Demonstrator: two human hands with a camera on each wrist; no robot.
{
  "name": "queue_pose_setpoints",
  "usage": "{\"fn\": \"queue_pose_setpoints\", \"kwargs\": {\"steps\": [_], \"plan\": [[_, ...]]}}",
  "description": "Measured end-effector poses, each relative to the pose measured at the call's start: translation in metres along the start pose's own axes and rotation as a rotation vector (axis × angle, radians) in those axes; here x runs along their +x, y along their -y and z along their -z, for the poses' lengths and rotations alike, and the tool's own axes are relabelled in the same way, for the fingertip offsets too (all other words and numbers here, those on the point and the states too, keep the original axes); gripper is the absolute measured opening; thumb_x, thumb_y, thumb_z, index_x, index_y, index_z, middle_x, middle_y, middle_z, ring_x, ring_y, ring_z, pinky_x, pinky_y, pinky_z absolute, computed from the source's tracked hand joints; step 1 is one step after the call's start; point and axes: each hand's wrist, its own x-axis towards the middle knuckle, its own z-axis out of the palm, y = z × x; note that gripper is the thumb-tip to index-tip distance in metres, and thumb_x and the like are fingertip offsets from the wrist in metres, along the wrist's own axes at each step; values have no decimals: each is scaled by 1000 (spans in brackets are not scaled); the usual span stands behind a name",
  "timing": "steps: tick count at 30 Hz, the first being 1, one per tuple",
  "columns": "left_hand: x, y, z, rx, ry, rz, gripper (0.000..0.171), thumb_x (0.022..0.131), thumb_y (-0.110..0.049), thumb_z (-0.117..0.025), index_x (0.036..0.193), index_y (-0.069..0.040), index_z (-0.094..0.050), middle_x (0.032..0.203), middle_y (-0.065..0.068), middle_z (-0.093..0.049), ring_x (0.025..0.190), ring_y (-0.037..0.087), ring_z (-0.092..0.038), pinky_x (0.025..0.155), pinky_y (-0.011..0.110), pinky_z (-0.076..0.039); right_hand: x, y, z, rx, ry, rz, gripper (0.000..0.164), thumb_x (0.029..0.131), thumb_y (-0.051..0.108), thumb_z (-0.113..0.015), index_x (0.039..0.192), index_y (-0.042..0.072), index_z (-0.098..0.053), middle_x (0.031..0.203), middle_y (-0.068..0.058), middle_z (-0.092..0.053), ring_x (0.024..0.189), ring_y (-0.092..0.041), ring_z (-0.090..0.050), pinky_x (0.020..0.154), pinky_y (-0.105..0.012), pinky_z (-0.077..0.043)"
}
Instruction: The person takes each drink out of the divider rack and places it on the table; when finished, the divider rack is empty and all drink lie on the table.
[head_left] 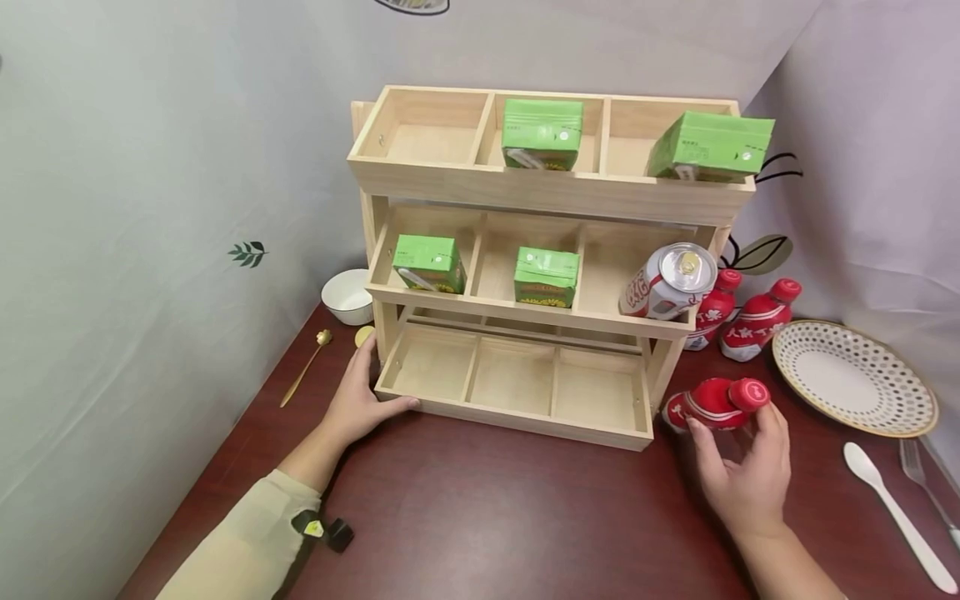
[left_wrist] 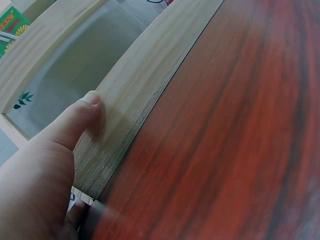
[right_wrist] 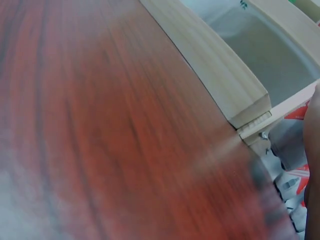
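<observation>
A three-tier wooden display rack [head_left: 551,196] stands on the table. My left hand [head_left: 360,408] holds the lower left corner of its bottom tray, thumb along the front board [left_wrist: 135,95] and fingers at the side. To the right of the rack, my right hand [head_left: 750,475] grips a small red bottle [head_left: 705,404] between thumb and fingers; the bottle tilts, its red cap toward me. In the right wrist view only an edge of the right hand [right_wrist: 312,150] shows. Green drink cartons [head_left: 543,133] sit in the top and middle tiers, and a silver-and-red can [head_left: 675,279] leans in the middle tier's right compartment.
Two more red bottles [head_left: 757,321] stand behind on the right, near a dotted plate [head_left: 855,379], a white spoon [head_left: 892,508] and a fork [head_left: 922,479]. At left lie a white bowl [head_left: 349,297] and a gold spoon [head_left: 303,371]. Curtains hang behind the table.
</observation>
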Motion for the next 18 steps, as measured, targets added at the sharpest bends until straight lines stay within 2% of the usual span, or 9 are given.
{"fn": "queue_pose_setpoints", "kwargs": {"steps": [2, 8, 12, 15, 18], "plan": [[1, 8, -1, 11, -4, 11, 124, 57, -32, -95, 154, -29, -18, 145, 3, -35, 127, 20, -42, 96, 41, -43, -2, -9, 1, -21, 26, -10, 70, 81, 31, -78, 131, -10, -50, 121, -27, -53, 112, -26, -51, 93, -13, -41], [1, 12, -2, 9, -6, 3, 125, 56, -36, -95, 154, -31, -18, 145, 3, -36, 127, 22, -42, 96, 41, -43, -9, -30, 4, -62, 84, -35, 71, 78, 25, -81, 134, -5, -50, 123, -25, -53, 113, -28, -50, 94, -13, -40], [-1, 11, -3, 14, -6, 18, 124, 56, -34, -95, 154, -31, -18, 145, 2, -36, 128, 21, -41, 97, 41, -42, -9, -34, 4, -75, 113, -63, 75, 73, 13, -84, 138, -1, -48, 126, -23, -53, 114, -28, -50, 94, -12, -40], [-1, 7, -2, 3, -12, 8, 124, 57, -29, -96, 154, -27, -20, 144, 6, -37, 127, 24, -41, 97, 46, -41, -8, -35, 3, -97, 118, -99, 80, 70, 4, -85, 140, 4, -47, 127, -21, -53, 115, -22, -50, 93, -12, -40], [0, -7, 1, -13, -8, -11, 121, 58, -23, -95, 154, -17, -21, 142, 14, -38, 126, 29, -42, 96, 53, -40, -7, -36, 2, -113, 115, -132, 84, 68, -1, -84, 142, 8, -47, 128, -19, -53, 116, -16, -49, 93, -12, -40]]}}
